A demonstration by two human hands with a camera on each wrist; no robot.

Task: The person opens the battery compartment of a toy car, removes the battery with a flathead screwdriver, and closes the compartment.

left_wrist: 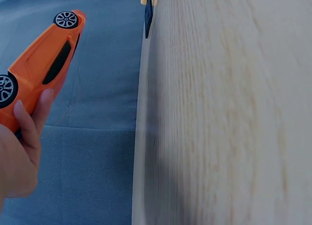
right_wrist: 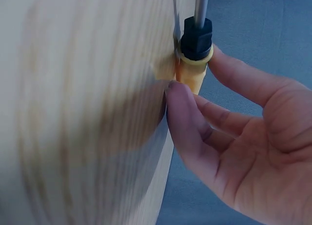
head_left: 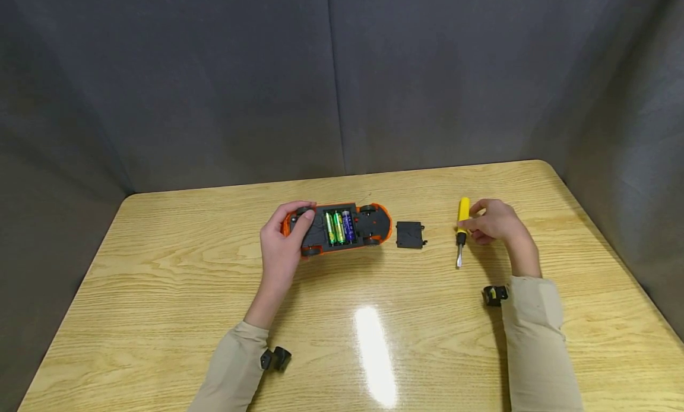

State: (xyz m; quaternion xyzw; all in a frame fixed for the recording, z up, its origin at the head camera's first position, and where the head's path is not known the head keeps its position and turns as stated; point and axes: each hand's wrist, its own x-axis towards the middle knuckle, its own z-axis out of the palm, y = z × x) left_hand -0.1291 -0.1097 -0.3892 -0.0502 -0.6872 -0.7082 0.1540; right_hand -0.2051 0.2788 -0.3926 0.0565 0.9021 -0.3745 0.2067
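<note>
My left hand grips the rear of an orange toy car, which is turned upside down with its black underside facing up. Three batteries, two green and one purple, lie side by side in the open compartment. In the left wrist view, the orange toy car shows its side and wheels, held above the tabletop. To the right, my right hand pinches the yellow handle of a flathead screwdriver at the table. The right wrist view shows thumb and fingertips on either side of the handle, below its black collar.
A black battery cover lies on the wooden table between the car and the screwdriver. Dark grey cloth partitions stand behind the table and at its sides. Small black devices are fixed at both sleeves.
</note>
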